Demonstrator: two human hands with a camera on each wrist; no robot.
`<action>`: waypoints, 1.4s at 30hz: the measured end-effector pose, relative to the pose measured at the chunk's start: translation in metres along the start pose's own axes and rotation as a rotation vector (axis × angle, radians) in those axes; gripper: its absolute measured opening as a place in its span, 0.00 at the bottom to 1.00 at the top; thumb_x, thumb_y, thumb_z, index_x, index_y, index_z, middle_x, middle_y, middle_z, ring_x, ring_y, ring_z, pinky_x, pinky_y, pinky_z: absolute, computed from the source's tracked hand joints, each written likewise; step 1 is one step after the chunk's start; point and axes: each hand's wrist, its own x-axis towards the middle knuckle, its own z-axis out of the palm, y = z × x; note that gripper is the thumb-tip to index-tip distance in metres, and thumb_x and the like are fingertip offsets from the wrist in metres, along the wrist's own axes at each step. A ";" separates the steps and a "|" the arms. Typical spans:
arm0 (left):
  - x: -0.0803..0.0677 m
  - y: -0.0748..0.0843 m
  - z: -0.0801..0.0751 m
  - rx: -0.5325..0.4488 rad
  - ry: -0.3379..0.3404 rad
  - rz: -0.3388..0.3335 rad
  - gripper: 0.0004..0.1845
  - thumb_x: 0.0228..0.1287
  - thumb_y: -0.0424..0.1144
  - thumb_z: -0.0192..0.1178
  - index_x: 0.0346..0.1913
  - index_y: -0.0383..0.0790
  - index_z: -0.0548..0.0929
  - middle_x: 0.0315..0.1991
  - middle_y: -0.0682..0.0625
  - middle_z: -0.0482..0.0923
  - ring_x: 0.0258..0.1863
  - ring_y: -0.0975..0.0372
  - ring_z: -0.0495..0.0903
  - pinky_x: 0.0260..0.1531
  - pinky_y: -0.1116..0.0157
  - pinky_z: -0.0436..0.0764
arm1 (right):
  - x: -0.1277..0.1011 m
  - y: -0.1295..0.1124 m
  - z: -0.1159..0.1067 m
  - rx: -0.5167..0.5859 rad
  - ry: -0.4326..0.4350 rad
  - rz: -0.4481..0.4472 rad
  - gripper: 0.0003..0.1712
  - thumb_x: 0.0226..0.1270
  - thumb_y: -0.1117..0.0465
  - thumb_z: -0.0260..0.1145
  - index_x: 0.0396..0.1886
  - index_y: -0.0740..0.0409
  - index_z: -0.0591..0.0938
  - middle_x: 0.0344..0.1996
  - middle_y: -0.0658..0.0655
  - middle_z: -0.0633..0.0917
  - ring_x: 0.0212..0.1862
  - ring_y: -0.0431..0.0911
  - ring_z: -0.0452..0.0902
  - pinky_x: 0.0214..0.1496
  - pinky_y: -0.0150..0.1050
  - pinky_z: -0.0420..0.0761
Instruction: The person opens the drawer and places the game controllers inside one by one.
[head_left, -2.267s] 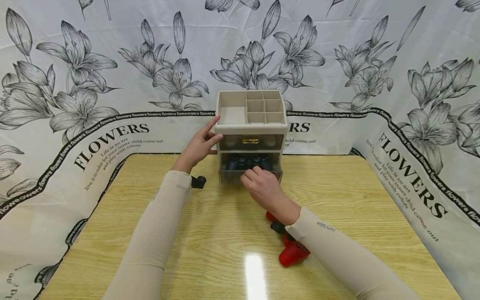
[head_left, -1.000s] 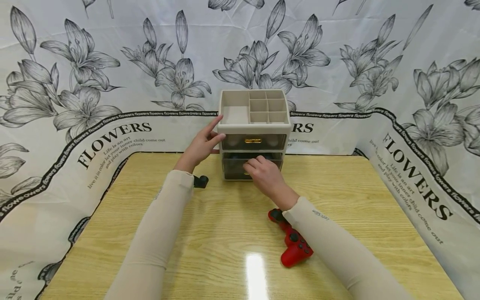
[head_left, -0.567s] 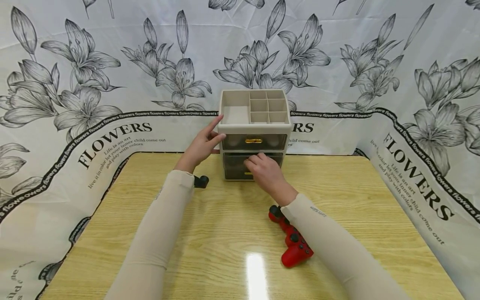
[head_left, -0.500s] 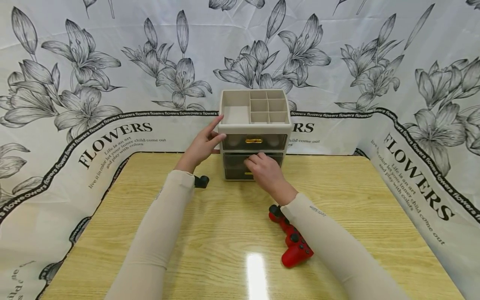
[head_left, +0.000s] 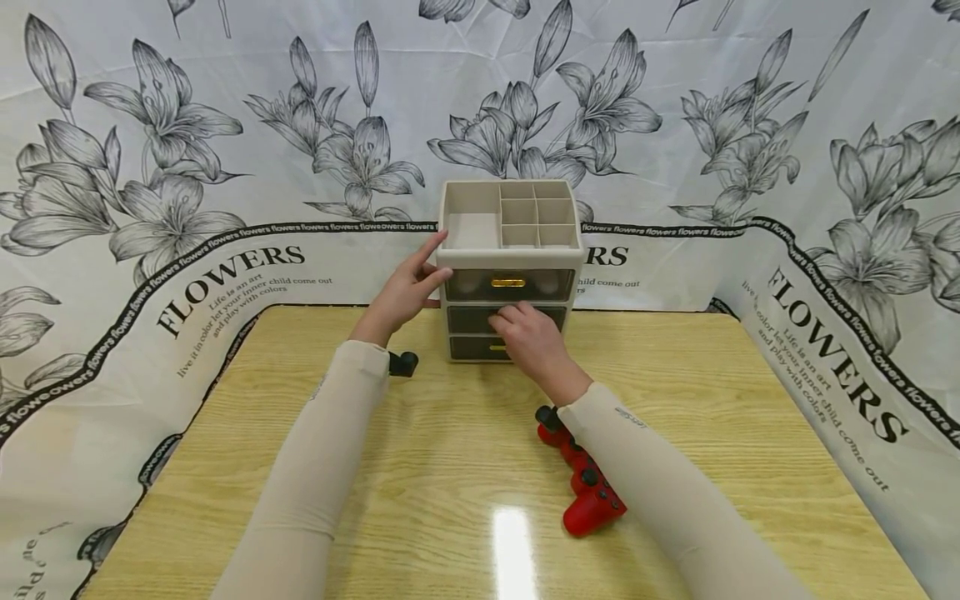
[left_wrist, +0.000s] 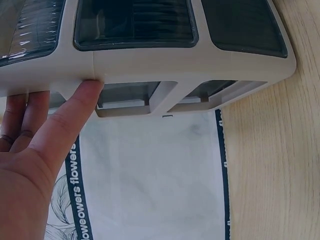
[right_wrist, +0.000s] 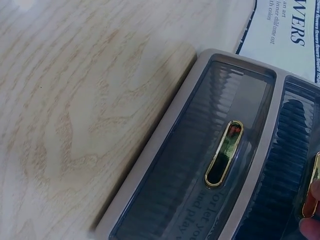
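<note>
A beige drawer organizer [head_left: 507,260] with dark see-through drawer fronts and gold handles stands at the back of the table. My right hand [head_left: 534,340] has its curled fingers at the middle drawer [head_left: 468,319]. In the right wrist view, fingertips [right_wrist: 311,229] pinch that drawer's gold handle [right_wrist: 311,202], mostly cut off by the frame edge. All the drawers sit flush. My left hand [head_left: 401,297] rests against the organizer's left side, fingers fairly straight; a fingertip [left_wrist: 90,89] touches the casing in the left wrist view. What lies inside the middle drawer cannot be made out.
A red game controller [head_left: 592,508] lies on the wooden table [head_left: 420,483] under the right forearm, partly hidden by the sleeve. The organizer's top has one large tray and several small compartments. Flower-printed cloth [head_left: 337,150] walls off the back and sides.
The middle drawer, pulled out earlier with a dark game controller in it, has slid back in with my right hand on it. My left hand has stayed on the organizer's side.
</note>
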 end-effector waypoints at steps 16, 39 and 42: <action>-0.004 0.009 0.000 0.009 -0.005 -0.007 0.34 0.72 0.44 0.53 0.75 0.71 0.52 0.55 0.37 0.74 0.57 0.47 0.76 0.51 0.47 0.82 | 0.004 0.002 0.001 0.020 -0.026 0.051 0.14 0.61 0.75 0.63 0.39 0.55 0.88 0.37 0.54 0.86 0.39 0.50 0.79 0.38 0.39 0.85; 0.005 -0.008 -0.001 0.112 0.036 0.055 0.33 0.71 0.51 0.53 0.71 0.81 0.53 0.50 0.41 0.76 0.51 0.53 0.77 0.45 0.56 0.86 | -0.008 -0.006 0.006 0.046 0.038 0.036 0.07 0.59 0.70 0.64 0.29 0.58 0.87 0.25 0.54 0.84 0.29 0.49 0.78 0.33 0.39 0.83; 0.005 -0.007 -0.001 0.107 0.030 0.039 0.33 0.71 0.51 0.53 0.72 0.81 0.52 0.51 0.41 0.75 0.52 0.52 0.76 0.47 0.54 0.86 | -0.010 -0.008 0.008 0.048 0.023 0.041 0.06 0.58 0.70 0.64 0.28 0.59 0.87 0.25 0.54 0.84 0.30 0.49 0.79 0.34 0.39 0.83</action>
